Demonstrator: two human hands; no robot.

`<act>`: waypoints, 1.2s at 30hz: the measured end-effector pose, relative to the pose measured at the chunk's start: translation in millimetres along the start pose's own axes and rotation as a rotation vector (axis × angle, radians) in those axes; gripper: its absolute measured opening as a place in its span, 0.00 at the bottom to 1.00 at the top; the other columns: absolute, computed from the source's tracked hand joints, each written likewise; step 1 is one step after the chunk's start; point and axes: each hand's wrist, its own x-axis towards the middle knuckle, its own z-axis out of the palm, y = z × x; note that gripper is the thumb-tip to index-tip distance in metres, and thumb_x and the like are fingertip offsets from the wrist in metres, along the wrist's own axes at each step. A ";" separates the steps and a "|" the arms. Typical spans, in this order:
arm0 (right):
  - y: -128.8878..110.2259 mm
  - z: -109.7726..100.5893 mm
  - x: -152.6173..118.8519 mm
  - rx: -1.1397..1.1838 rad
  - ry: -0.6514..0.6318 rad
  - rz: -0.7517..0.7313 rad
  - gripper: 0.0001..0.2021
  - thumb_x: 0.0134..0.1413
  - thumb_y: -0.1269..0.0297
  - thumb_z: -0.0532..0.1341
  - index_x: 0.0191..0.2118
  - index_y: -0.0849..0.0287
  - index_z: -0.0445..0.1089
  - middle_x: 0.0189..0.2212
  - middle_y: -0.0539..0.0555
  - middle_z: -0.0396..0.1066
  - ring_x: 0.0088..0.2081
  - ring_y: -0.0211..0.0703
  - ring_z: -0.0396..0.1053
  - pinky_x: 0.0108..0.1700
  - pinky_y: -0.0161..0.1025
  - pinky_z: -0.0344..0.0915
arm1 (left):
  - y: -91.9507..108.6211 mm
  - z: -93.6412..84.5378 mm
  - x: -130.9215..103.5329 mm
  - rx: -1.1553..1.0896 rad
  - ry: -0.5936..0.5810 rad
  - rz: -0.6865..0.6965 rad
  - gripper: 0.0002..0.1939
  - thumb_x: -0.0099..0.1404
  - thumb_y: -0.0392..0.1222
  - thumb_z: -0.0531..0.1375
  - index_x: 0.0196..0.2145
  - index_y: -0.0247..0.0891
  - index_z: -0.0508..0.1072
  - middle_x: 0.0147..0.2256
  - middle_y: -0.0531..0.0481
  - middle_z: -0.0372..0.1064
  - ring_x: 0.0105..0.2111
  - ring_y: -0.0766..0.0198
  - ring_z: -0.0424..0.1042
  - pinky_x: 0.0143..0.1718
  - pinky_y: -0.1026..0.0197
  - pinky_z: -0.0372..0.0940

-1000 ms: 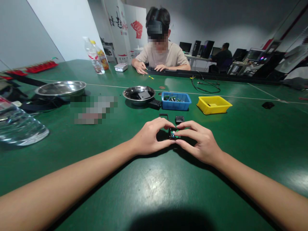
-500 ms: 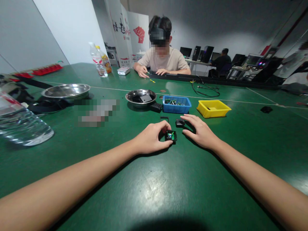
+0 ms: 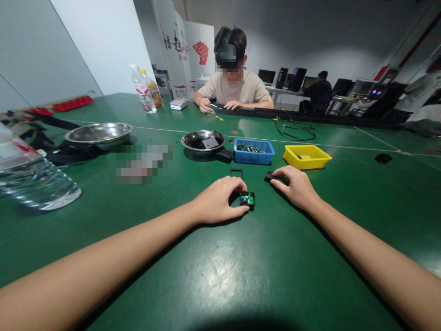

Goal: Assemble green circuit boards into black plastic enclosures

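My left hand (image 3: 220, 200) grips a small black housing (image 3: 253, 207) between thumb and fingers, low over the green table. Inside the housing sits a green circuit board (image 3: 251, 199) with a dark, round, lens-like part. To the right, my right hand (image 3: 295, 186) pinches a small black plastic piece (image 3: 268, 176) at its right end. A thin black frame (image 3: 237, 171) lies just beyond my left hand. Farther back stands a blue bin (image 3: 254, 158) with several small green circuit boards in it. Right of that is a yellow bin (image 3: 306, 163) with a dark piece inside.
A steel bowl (image 3: 193, 148) holds black parts; a black block (image 3: 224, 156) lies against it. On the left are a metal dish (image 3: 98, 133) and a large water bottle (image 3: 41, 184). Across the table (image 3: 220, 285) a person (image 3: 237, 87) works with both hands. A black cable (image 3: 296, 133) lies at the back.
My right hand has closed on the small black piece and shifted it slightly right. My left hand still holds the housing, which looks slightly turned.
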 end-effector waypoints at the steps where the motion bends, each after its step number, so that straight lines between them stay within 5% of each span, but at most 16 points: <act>1: 3.5 -0.7 0.2 -0.014 0.017 0.036 0.06 0.56 0.63 0.64 0.37 0.59 0.74 0.35 0.57 0.76 0.37 0.48 0.73 0.42 0.43 0.68 | 0.1 -0.2 -0.2 0.004 0.001 -0.001 0.14 0.58 0.46 0.65 0.39 0.39 0.69 0.38 0.49 0.72 0.38 0.58 0.70 0.41 0.57 0.64; 7: 17.1 -1.8 -0.4 -0.055 0.049 0.164 0.09 0.51 0.62 0.65 0.38 0.58 0.73 0.35 0.56 0.76 0.36 0.49 0.73 0.41 0.45 0.69 | -0.9 -3.1 -1.5 0.016 0.014 -0.001 0.18 0.59 0.51 0.64 0.40 0.38 0.69 0.40 0.46 0.71 0.40 0.56 0.69 0.44 0.53 0.65; 15: -1.4 -5.7 -5.5 -0.040 0.158 -0.023 0.07 0.59 0.61 0.60 0.39 0.57 0.72 0.39 0.59 0.72 0.44 0.54 0.71 0.49 0.53 0.68 | -27.5 -10.3 2.3 0.099 0.070 -0.084 0.16 0.69 0.46 0.53 0.50 0.39 0.70 0.53 0.42 0.69 0.53 0.52 0.66 0.57 0.45 0.61; 19: -23.9 -7.4 -12.3 0.077 0.043 -0.143 0.07 0.61 0.62 0.60 0.42 0.57 0.72 0.42 0.59 0.71 0.47 0.52 0.71 0.51 0.51 0.68 | -36.8 -8.5 1.9 0.283 0.022 -0.185 0.16 0.68 0.47 0.56 0.51 0.41 0.72 0.58 0.40 0.64 0.57 0.45 0.62 0.57 0.39 0.59; 27: -71.4 -3.8 -26.3 0.336 -0.218 -0.153 0.22 0.57 0.63 0.65 0.57 0.55 0.65 0.51 0.58 0.72 0.52 0.49 0.70 0.55 0.49 0.67 | -36.1 -7.5 2.9 0.227 0.102 -0.220 0.09 0.65 0.44 0.59 0.30 0.38 0.68 0.47 0.39 0.70 0.50 0.48 0.68 0.53 0.44 0.63; 36: -70.7 -5.9 -25.2 0.342 -0.275 -0.184 0.11 0.56 0.68 0.65 0.45 0.56 0.72 0.42 0.55 0.77 0.45 0.47 0.72 0.50 0.47 0.68 | -34.5 -8.5 4.0 0.213 0.101 -0.180 0.13 0.62 0.48 0.63 0.27 0.38 0.67 0.42 0.42 0.73 0.45 0.50 0.71 0.47 0.50 0.65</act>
